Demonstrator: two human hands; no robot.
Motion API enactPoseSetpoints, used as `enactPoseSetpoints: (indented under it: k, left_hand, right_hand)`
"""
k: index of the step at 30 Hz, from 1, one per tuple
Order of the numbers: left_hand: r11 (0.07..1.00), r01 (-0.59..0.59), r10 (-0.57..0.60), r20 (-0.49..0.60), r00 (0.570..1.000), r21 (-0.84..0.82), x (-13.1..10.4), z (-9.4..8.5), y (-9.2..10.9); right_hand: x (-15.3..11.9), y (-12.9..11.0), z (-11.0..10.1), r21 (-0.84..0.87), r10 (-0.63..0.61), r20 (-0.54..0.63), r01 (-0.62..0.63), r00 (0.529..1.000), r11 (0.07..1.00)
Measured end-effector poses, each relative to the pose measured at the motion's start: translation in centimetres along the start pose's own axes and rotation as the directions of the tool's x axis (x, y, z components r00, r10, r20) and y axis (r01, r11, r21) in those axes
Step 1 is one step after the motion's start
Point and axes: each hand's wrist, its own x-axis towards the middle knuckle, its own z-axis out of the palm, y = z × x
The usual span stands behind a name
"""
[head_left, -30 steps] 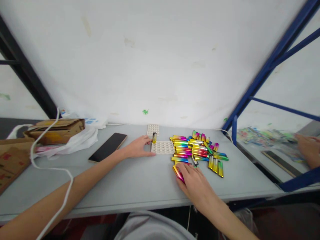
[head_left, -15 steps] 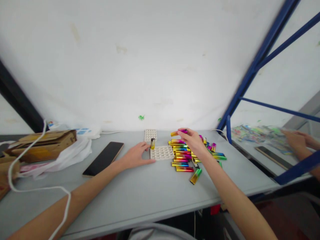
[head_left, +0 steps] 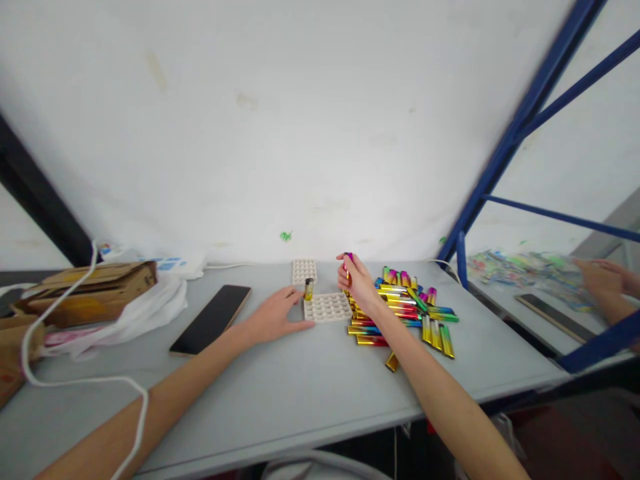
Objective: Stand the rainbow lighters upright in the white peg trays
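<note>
My left hand (head_left: 273,315) rests on the table at the left end of a white tray with rows of round holes (head_left: 327,308). Its thumb and fingers are spread, touching or very near the tray's corners. One gold lighter with a dark top (head_left: 309,289) stands upright in the tray's far left corner. Above the tray's right end, my right hand (head_left: 359,283) is closed on a lighter with a purple end (head_left: 349,257), partly covered by the fingers. Just right of the tray lies a pile of shiny gold and multicoloured lighters (head_left: 400,303), partly hidden by my right forearm.
A second white holed tray (head_left: 304,270) lies behind, near the wall. To the left are a dark phone (head_left: 211,320), a cardboard box (head_left: 100,287), a plastic bag (head_left: 135,317) and a white cable (head_left: 85,381). Blue metal bars (head_left: 500,173) edge the right; another person's hands (head_left: 603,280) are beyond.
My right hand has moved left with its lighter, from over the pile to over the tray's right end, and the lighter has turned more upright. My left hand stays at the tray.
</note>
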Motion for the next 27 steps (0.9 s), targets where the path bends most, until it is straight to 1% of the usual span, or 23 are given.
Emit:
enactPoseSetpoints:
  k: [2, 3, 6, 8, 10, 14, 17, 23, 27]
  left_hand:
    - [1.0, 0.001, -0.001, 0.001, 1.0, 0.006, 0.0, 0.0, 0.0]
    - [1.0, 0.002, -0.002, 0.002, 1.0, 0.01, 0.0, 0.0, 0.0]
    - [1.0, 0.001, -0.001, 0.012, 1.0, 0.02, 0.0, -0.1, 0.1]
    - [1.0, -0.002, 0.002, 0.019, 1.0, 0.023, 0.0, -0.2, 0.1]
    - [1.0, -0.006, 0.005, 0.02, 1.0, 0.025, 0.1, -0.2, 0.2]
    - [1.0, -0.011, 0.011, 0.01, 1.0, 0.024, 0.1, -0.2, 0.0]
    - [1.0, -0.008, 0.008, 0.001, 1.0, 0.02, 0.0, -0.1, -0.1]
    - [1.0, -0.01, 0.01, -0.001, 1.0, 0.01, 0.0, 0.0, -0.3]
    - [1.0, -0.012, 0.012, -0.003, 1.0, 0.009, 0.0, 0.0, -0.3]
  right_hand:
    - [-0.3, 0.5, 0.0, -0.153, -0.046, -0.036, 0.04, 0.998, 0.987]
    - [-0.4, 0.8, 0.0, -0.254, -0.095, -0.058, 0.077, 0.994, 0.964]
    - [-0.8, 1.4, 0.0, -0.536, -0.265, -0.081, 0.183, 0.961, 0.824]
    - [-1.0, 1.5, 0.1, -0.632, -0.311, -0.071, 0.199, 0.948, 0.749]
    - [-1.3, 1.3, 0.3, -0.667, -0.307, -0.08, 0.178, 0.948, 0.723]
    - [-1.6, 0.9, 0.9, -0.699, -0.288, -0.163, 0.096, 0.944, 0.708]
    - [-1.7, 1.0, 1.1, -0.707, -0.271, -0.184, 0.065, 0.945, 0.704]
    - [-1.7, 1.5, 1.3, -0.729, -0.292, -0.117, 0.118, 0.949, 0.674]
    - [-1.9, 1.1, 1.5, -0.754, -0.3, -0.031, 0.175, 0.954, 0.634]
